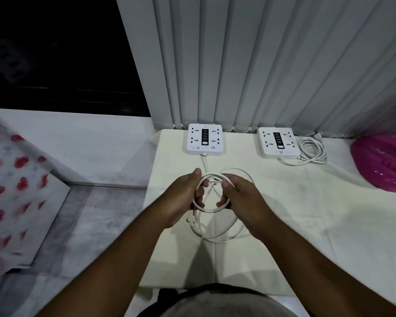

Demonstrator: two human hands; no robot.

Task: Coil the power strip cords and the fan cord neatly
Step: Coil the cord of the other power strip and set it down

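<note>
Two hands work one cord: your left hand (183, 199) and right hand (244, 197) each curl round the white loop (212, 210) above the table (284, 202), with its lead running to the left power strip (204, 139). Next, gather the slack (215, 237) into matching loops. The right power strip (277, 143) has its coiled cord (312, 151) beside it. No container shows.

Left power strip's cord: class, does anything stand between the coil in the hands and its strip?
Nothing visible. The left hand and right hand grip the cord coil; only its own length crosses the table to the left power strip. The second power strip sits aside.
</note>
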